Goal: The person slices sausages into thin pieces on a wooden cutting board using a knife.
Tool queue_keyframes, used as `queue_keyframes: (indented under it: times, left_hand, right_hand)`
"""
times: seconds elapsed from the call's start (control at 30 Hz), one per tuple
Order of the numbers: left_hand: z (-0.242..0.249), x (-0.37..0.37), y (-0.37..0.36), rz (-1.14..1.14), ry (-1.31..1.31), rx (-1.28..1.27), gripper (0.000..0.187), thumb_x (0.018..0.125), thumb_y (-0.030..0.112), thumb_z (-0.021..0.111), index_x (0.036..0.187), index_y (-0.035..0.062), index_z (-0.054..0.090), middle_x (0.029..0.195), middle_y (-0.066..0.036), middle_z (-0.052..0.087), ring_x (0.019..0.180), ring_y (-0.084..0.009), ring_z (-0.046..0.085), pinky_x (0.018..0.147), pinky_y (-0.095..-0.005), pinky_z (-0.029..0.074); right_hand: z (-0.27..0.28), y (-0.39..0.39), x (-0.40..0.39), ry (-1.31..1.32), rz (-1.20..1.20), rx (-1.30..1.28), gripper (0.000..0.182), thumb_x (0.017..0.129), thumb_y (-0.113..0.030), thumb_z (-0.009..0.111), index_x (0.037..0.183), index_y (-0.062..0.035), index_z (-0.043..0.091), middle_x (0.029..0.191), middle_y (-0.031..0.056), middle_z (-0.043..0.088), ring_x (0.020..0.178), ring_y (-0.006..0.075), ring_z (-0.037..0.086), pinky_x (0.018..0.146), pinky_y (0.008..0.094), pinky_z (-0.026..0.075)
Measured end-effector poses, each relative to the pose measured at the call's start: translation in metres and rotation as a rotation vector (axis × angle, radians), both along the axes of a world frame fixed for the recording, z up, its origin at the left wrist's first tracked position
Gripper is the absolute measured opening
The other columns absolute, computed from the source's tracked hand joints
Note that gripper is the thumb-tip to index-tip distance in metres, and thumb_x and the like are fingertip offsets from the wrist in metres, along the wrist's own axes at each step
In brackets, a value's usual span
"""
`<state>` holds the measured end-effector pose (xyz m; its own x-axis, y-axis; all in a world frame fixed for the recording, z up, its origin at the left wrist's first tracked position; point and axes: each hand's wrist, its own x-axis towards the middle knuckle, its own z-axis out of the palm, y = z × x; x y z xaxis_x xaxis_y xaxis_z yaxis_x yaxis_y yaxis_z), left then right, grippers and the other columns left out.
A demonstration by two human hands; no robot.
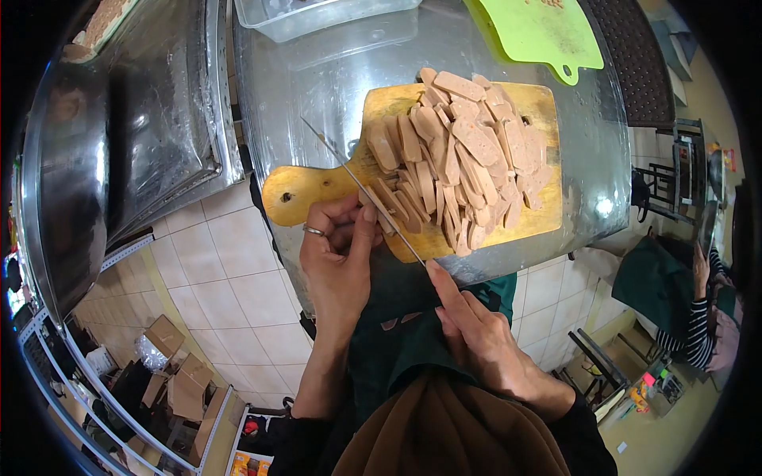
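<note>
My right hand (pixel 474 327) is closed around the handle of a long thin knife (pixel 349 170), its index finger stretched along the back near the blade. The blade slants up and left across the near side of a wooden cutting board (pixel 305 193). Just left of the blade, my left hand (pixel 340 250), with a ring on one finger, is closed, thumb and fingertips pinching a piece of sausage (pixel 367 198) on the board. Its curled fingers partly hide that piece. A large heap of pinkish-brown sausage slices (pixel 456 155) covers most of the board.
The board lies on a shiny metal table (pixel 309 87). Behind it are a clear plastic container (pixel 317 17) and a green cutting board (pixel 544 36). A metal counter (pixel 159 103) stands at left. At right, another person in striped sleeves (pixel 698 325) is nearby.
</note>
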<state>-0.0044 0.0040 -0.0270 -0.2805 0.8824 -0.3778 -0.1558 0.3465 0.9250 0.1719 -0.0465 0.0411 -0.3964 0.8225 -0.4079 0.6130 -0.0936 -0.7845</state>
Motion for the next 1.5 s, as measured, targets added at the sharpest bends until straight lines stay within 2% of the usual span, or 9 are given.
queue_keyframes:
  times: [0.13,0.53,0.8,1.17,1.27,1.3,1.4,1.43,1.5]
  left_hand:
    - [-0.001,0.0,0.0,-0.001,-0.023,0.016,0.018,0.097,0.012,0.063,0.107,-0.0015,0.058,0.091,-0.006,0.065,0.079,-0.0084,0.065,0.072,-0.0224,0.055]
    - [-0.002,0.001,-0.001,0.019,-0.052,0.001,0.019,0.096,0.01,0.064,0.11,-0.0018,0.057,0.092,-0.006,0.065,0.08,-0.009,0.064,0.072,-0.0225,0.055]
    - [-0.003,0.001,-0.002,0.019,0.023,0.004,0.02,0.096,0.01,0.064,0.11,-0.0012,0.056,0.092,-0.006,0.065,0.08,-0.0095,0.063,0.072,-0.0236,0.054]
    - [-0.008,-0.001,0.0,0.003,0.009,0.037,0.023,0.095,0.011,0.065,0.111,-0.0021,0.054,0.093,-0.008,0.064,0.078,-0.0097,0.063,0.068,-0.0229,0.052]
    - [-0.01,-0.003,0.002,-0.011,-0.038,0.065,0.024,0.095,0.011,0.065,0.111,-0.0029,0.053,0.092,-0.008,0.063,0.077,-0.0098,0.063,0.068,-0.0228,0.052]
    - [-0.011,-0.003,0.003,-0.014,-0.05,0.074,0.025,0.095,0.011,0.065,0.112,-0.0031,0.053,0.091,-0.008,0.063,0.077,-0.0098,0.062,0.068,-0.0228,0.053]
    - [-0.014,-0.005,0.003,-0.03,-0.015,0.092,0.026,0.095,0.011,0.065,0.113,-0.0026,0.053,0.09,-0.008,0.062,0.075,-0.0097,0.062,0.067,-0.0225,0.053]
    - [-0.012,-0.006,0.005,-0.027,-0.002,0.062,0.028,0.094,0.011,0.065,0.115,-0.0027,0.053,0.091,-0.008,0.063,0.073,-0.0106,0.064,0.066,-0.023,0.053]
    - [-0.006,-0.004,0.006,-0.047,0.057,0.073,0.029,0.094,0.011,0.065,0.117,-0.0025,0.053,0.087,-0.008,0.064,0.072,-0.011,0.065,0.065,-0.0241,0.053]
  right_hand:
    - [-0.004,0.007,-0.006,-0.012,0.008,0.034,0.069,0.094,0.0,0.053,0.155,-0.0155,0.025,0.082,0.0208,0.054,0.064,0.043,0.061,0.059,0.0493,0.052]
    - [-0.015,0.012,-0.006,0.08,0.002,0.123,0.068,0.093,0.002,0.055,0.153,-0.007,0.026,0.077,0.0218,0.056,0.061,0.0413,0.059,0.056,0.0478,0.05]
    - [-0.022,0.001,-0.005,0.066,-0.049,0.143,0.064,0.094,-0.002,0.055,0.152,-0.0129,0.03,0.078,0.0233,0.059,0.065,0.0451,0.06,0.058,0.0502,0.05]
    - [-0.026,-0.009,0.012,0.108,-0.07,0.243,0.058,0.094,-0.002,0.054,0.149,-0.0105,0.036,0.089,0.0269,0.065,0.078,0.0457,0.064,0.066,0.0464,0.052]
    - [-0.013,0.009,0.017,0.084,-0.107,0.026,0.058,0.094,0.0,0.054,0.148,-0.0097,0.038,0.094,0.0305,0.064,0.085,0.0471,0.064,0.07,0.0445,0.053]
    - [-0.018,0.009,0.018,0.142,-0.107,0.067,0.057,0.096,-0.003,0.052,0.15,-0.0104,0.035,0.083,0.0213,0.066,0.069,0.0365,0.067,0.066,0.0382,0.052]
    - [-0.017,0.013,0.026,0.33,-0.175,-0.183,0.055,0.1,-0.007,0.048,0.153,-0.0129,0.032,0.071,0.0058,0.057,0.056,0.0161,0.056,0.06,0.0302,0.049]
    - [-0.005,0.017,0.029,0.383,-0.183,-0.228,0.053,0.104,-0.014,0.044,0.155,-0.0167,0.029,0.069,-0.0038,0.046,0.056,0.0046,0.041,0.054,0.0234,0.042]
    - [-0.005,0.021,0.043,0.453,-0.255,-0.322,0.053,0.105,-0.016,0.043,0.156,-0.0185,0.028,0.069,-0.0025,0.047,0.055,0.0046,0.041,0.051,0.022,0.04]
